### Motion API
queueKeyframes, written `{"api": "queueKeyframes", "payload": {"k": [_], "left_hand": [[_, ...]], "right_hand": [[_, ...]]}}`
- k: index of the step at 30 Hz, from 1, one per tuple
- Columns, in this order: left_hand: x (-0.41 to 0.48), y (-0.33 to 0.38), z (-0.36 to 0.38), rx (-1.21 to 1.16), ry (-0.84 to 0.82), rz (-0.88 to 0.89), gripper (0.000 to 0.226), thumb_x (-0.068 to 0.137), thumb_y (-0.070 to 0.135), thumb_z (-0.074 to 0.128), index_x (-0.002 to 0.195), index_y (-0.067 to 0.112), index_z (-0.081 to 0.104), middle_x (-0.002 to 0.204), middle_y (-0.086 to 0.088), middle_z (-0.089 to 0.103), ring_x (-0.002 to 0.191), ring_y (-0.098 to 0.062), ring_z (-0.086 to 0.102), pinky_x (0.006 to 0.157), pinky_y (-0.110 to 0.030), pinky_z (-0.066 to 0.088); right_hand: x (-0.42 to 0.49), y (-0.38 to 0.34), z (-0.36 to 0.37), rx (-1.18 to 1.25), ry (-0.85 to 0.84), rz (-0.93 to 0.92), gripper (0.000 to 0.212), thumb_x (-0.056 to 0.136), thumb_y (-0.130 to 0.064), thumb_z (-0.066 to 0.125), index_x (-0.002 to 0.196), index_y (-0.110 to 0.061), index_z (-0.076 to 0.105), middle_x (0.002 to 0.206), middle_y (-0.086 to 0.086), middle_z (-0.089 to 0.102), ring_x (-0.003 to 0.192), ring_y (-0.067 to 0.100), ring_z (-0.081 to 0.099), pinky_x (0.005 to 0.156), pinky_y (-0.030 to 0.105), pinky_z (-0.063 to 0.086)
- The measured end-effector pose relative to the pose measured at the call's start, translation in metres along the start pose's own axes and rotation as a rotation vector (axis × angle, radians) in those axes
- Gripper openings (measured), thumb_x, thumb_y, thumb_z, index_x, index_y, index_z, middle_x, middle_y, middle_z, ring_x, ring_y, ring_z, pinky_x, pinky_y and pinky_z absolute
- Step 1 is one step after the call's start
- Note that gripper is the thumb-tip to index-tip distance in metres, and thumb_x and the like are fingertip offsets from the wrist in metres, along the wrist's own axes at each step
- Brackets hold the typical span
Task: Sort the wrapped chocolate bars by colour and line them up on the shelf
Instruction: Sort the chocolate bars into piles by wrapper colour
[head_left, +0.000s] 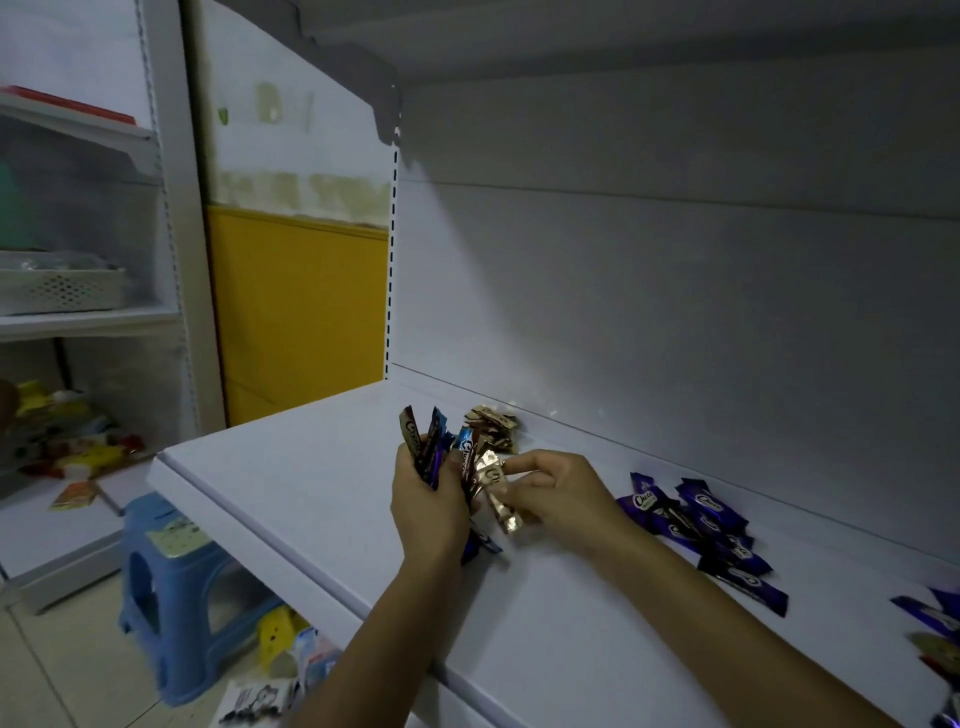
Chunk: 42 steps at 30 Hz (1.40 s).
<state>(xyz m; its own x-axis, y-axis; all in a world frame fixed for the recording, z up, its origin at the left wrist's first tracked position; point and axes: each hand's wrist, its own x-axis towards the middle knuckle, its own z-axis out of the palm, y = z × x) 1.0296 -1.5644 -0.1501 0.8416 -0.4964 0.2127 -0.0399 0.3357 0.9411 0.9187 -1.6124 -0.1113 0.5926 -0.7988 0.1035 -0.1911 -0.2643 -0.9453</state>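
My left hand (428, 501) grips a bunch of mixed wrapped chocolate bars (423, 441), brown, purple and blue, fanned upward above the white shelf (291, 488). My right hand (563, 493) pinches a gold-wrapped bar (496, 493) at the edge of that bunch. Behind the hands, a small pile of gold bars (493, 425) lies near the shelf's back wall. To the right, a row of purple bars (701, 530) lies overlapping along the back of the shelf. More bars (935, 629) sit at the far right edge, partly cut off.
The shelf's back panel (675, 312) rises close behind the piles. A blue plastic stool (166, 577) stands on the floor at lower left, with packets (291, 654) scattered beside it. Another shelving unit (78, 322) with a white basket and snack packs stands at far left.
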Motion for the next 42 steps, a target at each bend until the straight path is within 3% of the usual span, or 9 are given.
{"api": "queueKeyframes", "payload": {"k": [9,13,18,21,25,29,32,35,42], "left_hand": [[0.008,-0.005,0.0,-0.101,0.089,-0.056,0.016,0.097,0.013,0.053,0.108,0.025,0.052,0.09,0.007,0.061,0.054,-0.004,0.063,0.052,-0.025,0.055],[0.009,-0.005,0.001,-0.106,0.089,-0.075,0.016,0.097,0.016,0.053,0.11,0.025,0.05,0.092,0.005,0.061,0.06,-0.013,0.063,0.048,-0.02,0.051],[0.012,-0.008,0.001,-0.133,0.117,-0.082,0.015,0.097,0.016,0.053,0.108,0.026,0.052,0.09,0.003,0.063,0.066,-0.018,0.063,0.044,-0.015,0.048],[0.015,-0.01,0.002,-0.119,0.131,-0.06,0.013,0.096,0.014,0.054,0.106,0.022,0.054,0.092,0.0,0.064,0.073,-0.016,0.064,0.049,-0.015,0.05],[0.013,-0.009,0.002,-0.12,0.097,-0.09,0.014,0.097,0.018,0.054,0.11,0.021,0.054,0.101,-0.011,0.065,0.088,-0.038,0.065,0.07,-0.043,0.059],[0.011,-0.004,0.001,-0.128,0.095,-0.089,0.017,0.096,0.019,0.054,0.113,0.02,0.053,0.105,-0.009,0.066,0.093,-0.039,0.065,0.082,-0.054,0.055],[0.009,-0.001,0.0,-0.151,0.113,-0.086,0.018,0.096,0.016,0.054,0.114,0.017,0.053,0.104,-0.008,0.065,0.088,-0.034,0.067,0.075,-0.046,0.058],[0.008,-0.002,0.0,-0.151,0.151,-0.037,0.018,0.095,0.015,0.056,0.111,0.021,0.052,0.095,0.008,0.062,0.086,-0.011,0.062,0.075,-0.029,0.049],[0.009,-0.007,0.0,-0.103,0.174,-0.039,0.015,0.097,0.015,0.052,0.106,0.026,0.047,0.093,0.011,0.056,0.078,-0.004,0.056,0.062,-0.016,0.044]], "right_hand": [[0.077,-0.002,-0.015,-0.08,0.331,0.025,0.005,0.083,-0.013,0.071,0.083,-0.018,0.069,0.086,-0.005,0.067,0.076,0.009,0.058,0.064,0.019,0.043],[0.129,0.001,-0.003,-0.567,0.497,-0.091,0.016,0.09,-0.017,0.06,0.1,-0.017,0.073,0.1,0.0,0.07,0.079,0.016,0.062,0.064,0.023,0.044],[0.156,0.008,0.007,-1.017,0.411,-0.179,0.023,0.094,-0.022,0.053,0.08,-0.014,0.07,0.081,0.004,0.059,0.069,0.02,0.054,0.059,0.028,0.044],[0.157,0.02,0.017,-0.918,0.195,-0.003,0.038,0.093,-0.042,0.051,0.07,-0.011,0.053,0.069,0.007,0.05,0.066,0.023,0.047,0.063,0.029,0.038],[0.147,0.012,0.01,-0.964,0.066,-0.002,0.034,0.094,-0.037,0.047,0.084,-0.009,0.064,0.086,0.009,0.064,0.086,0.028,0.06,0.075,0.032,0.043],[0.11,-0.012,0.011,-0.464,0.107,-0.154,0.049,0.09,-0.057,0.05,0.064,-0.015,0.057,0.059,-0.005,0.057,0.058,0.014,0.056,0.06,0.024,0.042],[0.073,-0.018,0.013,-0.276,-0.089,-0.121,0.047,0.071,-0.071,0.055,0.076,-0.027,0.071,0.064,-0.016,0.068,0.062,-0.003,0.064,0.056,0.014,0.047],[0.051,-0.014,0.005,-0.261,-0.243,-0.041,0.026,0.078,-0.046,0.072,0.084,-0.021,0.074,0.079,-0.005,0.074,0.077,0.007,0.07,0.057,0.015,0.048],[0.055,-0.019,-0.014,-0.036,-0.133,0.022,0.014,0.085,-0.025,0.069,0.091,-0.013,0.074,0.082,0.003,0.074,0.063,0.01,0.068,0.05,0.016,0.048]]}}
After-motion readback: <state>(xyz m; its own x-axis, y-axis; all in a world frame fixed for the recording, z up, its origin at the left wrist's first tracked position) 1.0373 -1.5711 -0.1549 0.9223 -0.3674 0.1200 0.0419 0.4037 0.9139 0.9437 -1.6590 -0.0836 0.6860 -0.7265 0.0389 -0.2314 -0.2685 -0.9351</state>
